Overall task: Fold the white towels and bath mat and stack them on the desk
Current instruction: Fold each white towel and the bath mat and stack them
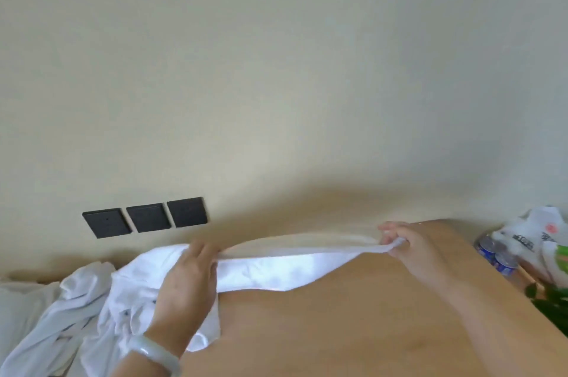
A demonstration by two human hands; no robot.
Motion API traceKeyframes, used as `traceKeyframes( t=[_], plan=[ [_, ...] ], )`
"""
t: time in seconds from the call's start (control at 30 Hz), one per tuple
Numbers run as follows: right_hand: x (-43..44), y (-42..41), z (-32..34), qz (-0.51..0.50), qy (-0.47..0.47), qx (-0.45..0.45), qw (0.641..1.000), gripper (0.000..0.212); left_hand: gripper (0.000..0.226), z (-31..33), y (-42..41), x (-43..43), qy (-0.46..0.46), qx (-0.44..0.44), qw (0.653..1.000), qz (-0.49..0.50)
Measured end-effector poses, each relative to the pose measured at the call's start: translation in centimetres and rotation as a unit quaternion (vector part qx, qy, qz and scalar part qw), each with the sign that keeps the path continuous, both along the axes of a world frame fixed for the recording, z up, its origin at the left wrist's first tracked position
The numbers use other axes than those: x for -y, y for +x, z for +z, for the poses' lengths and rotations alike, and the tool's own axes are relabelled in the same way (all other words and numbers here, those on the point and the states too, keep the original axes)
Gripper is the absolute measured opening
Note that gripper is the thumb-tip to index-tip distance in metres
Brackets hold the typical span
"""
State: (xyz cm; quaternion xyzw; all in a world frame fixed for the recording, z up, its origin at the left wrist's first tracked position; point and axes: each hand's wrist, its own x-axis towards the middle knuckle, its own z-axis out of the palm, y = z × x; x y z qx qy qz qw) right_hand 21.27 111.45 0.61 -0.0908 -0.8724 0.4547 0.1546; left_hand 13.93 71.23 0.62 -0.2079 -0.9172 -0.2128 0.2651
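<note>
A white towel (276, 272) is stretched between my hands above the far part of the wooden desk (338, 330). My left hand (187, 281) grips its left end, with a pale bangle on that wrist. My right hand (402, 241) pinches the right corner near the wall. The towel's top edge runs taut between the two hands. More crumpled white towels (89, 309) lie in a heap at the desk's left side, partly under my left arm.
Three black wall plates (147, 217) sit on the wall behind the heap. At the desk's right end stand two water bottles (495, 253), a white plastic bag (534, 235) and green leaves (550, 300).
</note>
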Motion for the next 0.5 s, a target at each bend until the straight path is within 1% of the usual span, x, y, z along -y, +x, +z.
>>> traceKeyframes(
  t=[0.03, 0.07, 0.1, 0.13, 0.17, 0.23, 0.27, 0.3, 0.33, 0.37, 0.4, 0.43, 0.5],
  plan=[
    [-1.3, 1.2, -1.9, 0.014, -0.012, 0.036, 0.999, 0.036, 0.028, -2.9, 2.2, -0.7, -0.006, 0.039, 0.999, -0.026],
    [-2.7, 2.6, -4.2, 0.017, -0.026, 0.079, 0.996, 0.037, 0.038, -6.1, 4.7, -1.9, -0.018, 0.099, 0.993, -0.054],
    [-3.5, 3.9, -6.3, 0.018, -0.031, 0.119, 0.992, 0.038, 0.050, -9.5, 6.8, -2.7, -0.041, 0.170, 0.981, -0.079],
    [-4.1, 5.1, -8.4, -0.001, -0.022, 0.161, 0.987, 0.038, 0.064, -12.6, 8.9, -3.7, -0.084, 0.228, 0.966, -0.084],
    [-4.5, 6.2, -10.3, -0.027, 0.002, 0.196, 0.980, 0.039, 0.071, -15.5, 10.8, -4.7, -0.130, 0.280, 0.947, -0.085],
    [-4.2, 8.0, -13.4, -0.070, 0.049, 0.236, 0.968, 0.041, 0.069, -19.9, 12.8, -6.3, -0.133, 0.373, 0.915, -0.075],
    [-3.5, 8.7, -14.5, -0.063, 0.064, 0.241, 0.966, 0.041, 0.076, -21.3, 13.8, -6.7, -0.137, 0.381, 0.912, -0.065],
    [-2.5, 9.2, -15.1, -0.034, 0.082, 0.242, 0.966, 0.039, 0.083, -21.7, 14.6, -6.9, -0.126, 0.382, 0.913, -0.071],
    [-1.4, 9.4, -15.6, 0.003, 0.105, 0.241, 0.965, 0.037, 0.088, -21.6, 15.2, -6.9, -0.124, 0.367, 0.920, -0.053],
    [-0.3, 9.3, -16.1, 0.050, 0.132, 0.234, 0.962, 0.039, 0.089, -21.1, 15.2, -7.1, -0.113, 0.345, 0.931, -0.037],
    [0.8, 9.1, -16.6, 0.094, 0.157, 0.224, 0.957, 0.045, 0.088, -20.2, 15.3, -7.6, -0.109, 0.321, 0.940, -0.025],
    [1.9, 8.9, -17.0, 0.137, 0.182, 0.215, 0.950, 0.054, 0.088, -19.2, 15.3, -8.2, -0.123, 0.296, 0.947, -0.023],
    [3.0, 8.7, -18.1, 0.198, 0.245, 0.223, 0.923, 0.070, 0.090, -17.1, 14.4, -9.1, -0.214, 0.292, 0.932, -0.011]
  ],
)
